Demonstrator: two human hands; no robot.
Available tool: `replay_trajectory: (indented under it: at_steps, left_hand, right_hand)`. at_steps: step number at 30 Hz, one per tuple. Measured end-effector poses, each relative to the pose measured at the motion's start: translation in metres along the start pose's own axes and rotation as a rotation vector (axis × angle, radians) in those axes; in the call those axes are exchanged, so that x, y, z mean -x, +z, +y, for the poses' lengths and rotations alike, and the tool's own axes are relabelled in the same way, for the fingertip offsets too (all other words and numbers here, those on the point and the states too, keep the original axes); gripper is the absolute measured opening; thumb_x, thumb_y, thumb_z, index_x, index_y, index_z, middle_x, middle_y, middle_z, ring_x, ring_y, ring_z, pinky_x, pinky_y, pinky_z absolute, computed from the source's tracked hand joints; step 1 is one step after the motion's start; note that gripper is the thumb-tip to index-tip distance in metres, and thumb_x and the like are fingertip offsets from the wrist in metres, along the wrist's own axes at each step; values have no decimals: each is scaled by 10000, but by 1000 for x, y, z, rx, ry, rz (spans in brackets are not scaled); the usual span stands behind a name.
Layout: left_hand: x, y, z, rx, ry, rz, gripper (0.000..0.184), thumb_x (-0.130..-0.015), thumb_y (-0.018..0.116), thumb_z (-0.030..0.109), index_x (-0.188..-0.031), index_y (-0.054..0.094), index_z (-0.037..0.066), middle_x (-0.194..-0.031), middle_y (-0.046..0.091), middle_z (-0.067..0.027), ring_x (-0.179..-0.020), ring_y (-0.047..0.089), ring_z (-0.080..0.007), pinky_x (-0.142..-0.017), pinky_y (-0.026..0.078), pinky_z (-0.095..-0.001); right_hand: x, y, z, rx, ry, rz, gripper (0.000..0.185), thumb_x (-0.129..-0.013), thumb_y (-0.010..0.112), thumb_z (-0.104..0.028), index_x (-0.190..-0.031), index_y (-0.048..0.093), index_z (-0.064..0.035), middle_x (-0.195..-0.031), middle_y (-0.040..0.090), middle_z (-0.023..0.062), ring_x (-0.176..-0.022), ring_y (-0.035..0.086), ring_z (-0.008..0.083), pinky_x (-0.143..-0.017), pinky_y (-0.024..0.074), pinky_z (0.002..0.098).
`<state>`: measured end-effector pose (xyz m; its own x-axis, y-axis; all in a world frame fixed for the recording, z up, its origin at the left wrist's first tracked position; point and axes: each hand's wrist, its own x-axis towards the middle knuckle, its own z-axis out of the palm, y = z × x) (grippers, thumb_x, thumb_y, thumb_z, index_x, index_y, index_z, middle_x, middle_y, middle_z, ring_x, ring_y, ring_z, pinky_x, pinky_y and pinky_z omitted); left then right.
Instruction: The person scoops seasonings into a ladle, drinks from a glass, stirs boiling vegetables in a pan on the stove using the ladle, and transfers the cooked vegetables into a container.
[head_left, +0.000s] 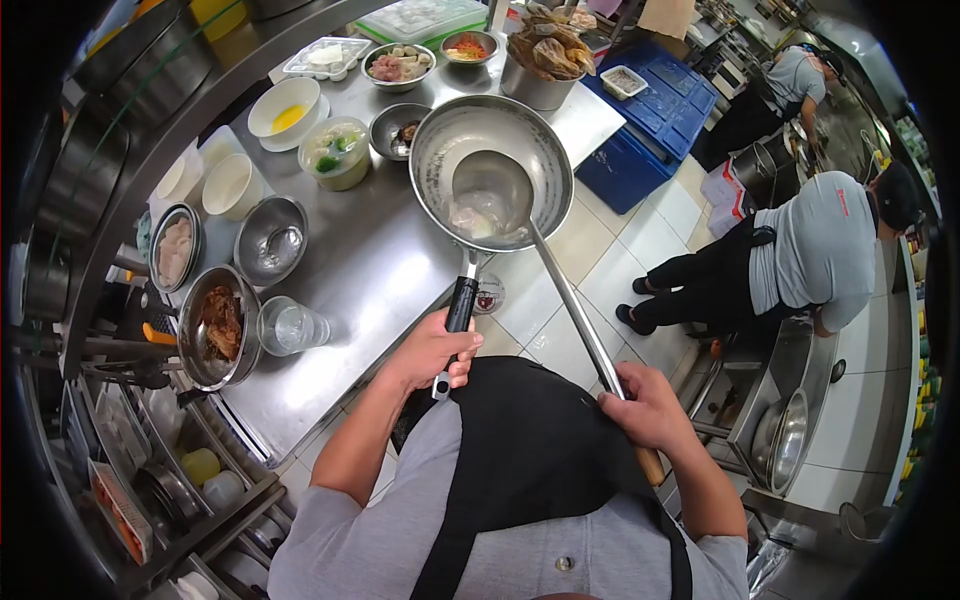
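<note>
My left hand (432,350) is wrapped round the black handle of a deep metal pan (434,150). The pan is held up at the table's right edge, over the tiled floor. My right hand (648,408) grips the long shaft of a big metal ladle (572,300), just above its wooden end. The ladle's bowl is inside the pan, with some pale, wet-looking food (480,222) beside it that I cannot make out. A small metal bowl (385,132) with dark bits in it stands just left of the pan.
On the steel table (375,280) stand a clear cup (290,327), a bowl of brown meat (222,325), a tub with greens (335,155) and several other bowls. Blue crates (655,100) stand beyond. Two people in grey shirts (815,240) work at the right.
</note>
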<state>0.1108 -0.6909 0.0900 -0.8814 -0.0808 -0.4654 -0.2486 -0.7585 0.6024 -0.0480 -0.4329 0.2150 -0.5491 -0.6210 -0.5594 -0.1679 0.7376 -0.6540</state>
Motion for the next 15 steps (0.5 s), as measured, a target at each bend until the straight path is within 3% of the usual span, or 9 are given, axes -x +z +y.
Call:
replay_trajectory:
  at_steps: [4, 7, 9, 15]
  left_hand:
    - [5, 0, 1, 1, -25, 13, 221, -898, 618, 19, -870, 407, 78, -644, 465, -29, -443, 457, -107, -385, 407, -294]
    - [8, -5, -1, 13, -33, 12, 208, -895, 615, 21, -861, 418, 77, -644, 460, -26, -433, 446, -104, -378, 398, -290]
    - [11, -8, 0, 54, -41, 2, 201, -895, 611, 20, -870, 420, 77, -644, 461, -26, -429, 445, -102, -373, 394, -290]
    - [22, -17, 3, 92, -45, -1, 197, -893, 613, 24, -871, 426, 82, -652, 465, -24, -432, 443, -94, -375, 380, -279]
  right_hand:
    - [0, -2, -11, -199, 20, -130, 163, -845, 633, -131, -889, 597, 22, -638, 549, 37, -551, 522, 89, -504, 428, 278]
    - [2, -8, -31, -371, 157, -254, 145, -872, 612, -84, -978, 598, 16, -644, 568, 31, -462, 542, 101, -437, 430, 255]
    - [-1, -13, -32, -513, 181, -305, 174, -877, 601, -75, -1021, 591, 22, -627, 564, 34, -406, 545, 141, -395, 437, 272]
    - [-13, -23, -59, -627, 183, -385, 199, -860, 593, -69, -1039, 599, 19, -642, 469, 23, -405, 534, 168, -403, 433, 290]
